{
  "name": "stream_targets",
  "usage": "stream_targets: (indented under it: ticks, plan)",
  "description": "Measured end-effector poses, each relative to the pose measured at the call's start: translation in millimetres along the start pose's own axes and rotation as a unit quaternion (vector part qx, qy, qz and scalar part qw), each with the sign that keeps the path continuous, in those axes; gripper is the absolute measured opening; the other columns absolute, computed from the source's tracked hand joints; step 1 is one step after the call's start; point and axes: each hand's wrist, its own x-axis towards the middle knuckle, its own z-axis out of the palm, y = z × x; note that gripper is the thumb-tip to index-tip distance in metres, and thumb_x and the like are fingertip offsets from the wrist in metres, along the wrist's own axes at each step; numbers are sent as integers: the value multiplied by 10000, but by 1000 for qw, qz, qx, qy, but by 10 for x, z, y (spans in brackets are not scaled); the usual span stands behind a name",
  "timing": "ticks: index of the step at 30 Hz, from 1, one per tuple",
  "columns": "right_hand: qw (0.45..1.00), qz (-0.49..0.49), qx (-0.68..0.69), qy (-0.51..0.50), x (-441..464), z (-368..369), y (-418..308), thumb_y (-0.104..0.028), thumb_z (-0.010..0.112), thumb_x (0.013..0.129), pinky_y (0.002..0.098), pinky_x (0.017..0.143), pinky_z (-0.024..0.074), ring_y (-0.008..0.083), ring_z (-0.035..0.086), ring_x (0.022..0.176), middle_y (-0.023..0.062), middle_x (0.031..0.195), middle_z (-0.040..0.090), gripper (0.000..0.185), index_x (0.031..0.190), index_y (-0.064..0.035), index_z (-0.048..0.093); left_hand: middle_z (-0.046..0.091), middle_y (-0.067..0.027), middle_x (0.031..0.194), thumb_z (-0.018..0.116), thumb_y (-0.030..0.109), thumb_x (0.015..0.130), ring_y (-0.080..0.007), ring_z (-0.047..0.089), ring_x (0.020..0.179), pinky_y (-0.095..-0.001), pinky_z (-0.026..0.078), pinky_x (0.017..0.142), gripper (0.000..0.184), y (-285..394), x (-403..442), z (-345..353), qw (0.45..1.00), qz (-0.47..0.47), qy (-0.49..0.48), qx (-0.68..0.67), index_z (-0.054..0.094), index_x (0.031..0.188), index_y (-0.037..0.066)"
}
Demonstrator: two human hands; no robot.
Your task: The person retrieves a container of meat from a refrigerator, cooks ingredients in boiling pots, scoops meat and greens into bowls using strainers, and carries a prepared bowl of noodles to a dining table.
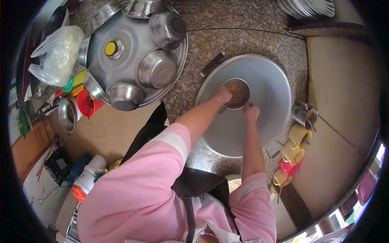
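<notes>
A small round metal bowl [249,87] with brown, grainy contents [239,94] stands inside a large round metal tray [269,117]. My left hand [221,94] is closed at the bowl's left side, fingers curled over the rim. At the lower right of the same rim is my right hand [251,112], its thumb and fingers pinched together; whatever lies between them is too small to make out. A bracelet circles my left wrist, and a small dark grey piece [222,109] shows just below it.
A round metal platter [117,60] at the upper left carries several steel bowls [158,69]. Beside it sits a filled plastic bag [58,54]. Yellow cups [300,136] and a steel cup [304,113] line the right edge. Stacked plates [308,8] stand at the top right.
</notes>
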Motion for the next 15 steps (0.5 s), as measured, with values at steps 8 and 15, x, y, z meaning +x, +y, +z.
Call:
stream_targets:
  ticks: [8, 15]
  plan:
    - [1000, 18, 10, -14, -64, -119, -165, -307, 595, 793, 349, 644, 530, 235, 668, 626, 80, 626, 659, 270, 783, -55, 691, 497, -264, 1222, 590, 158, 735, -378, 508, 1133, -414, 425, 943, 639, -205, 317, 185, 996, -12, -70, -50, 317, 1284, -22]
    - [1000, 22, -11, 7, 40, 1, -81, -366, 587, 773, 394, 720, 512, 303, 663, 762, 126, 718, 670, 319, 804, -71, 704, 474, -254, 1259, 581, 163, 736, -379, 498, 1144, -410, 415, 955, 639, -157, 260, 153, 999, 17, -24, -22, 326, 1294, -20]
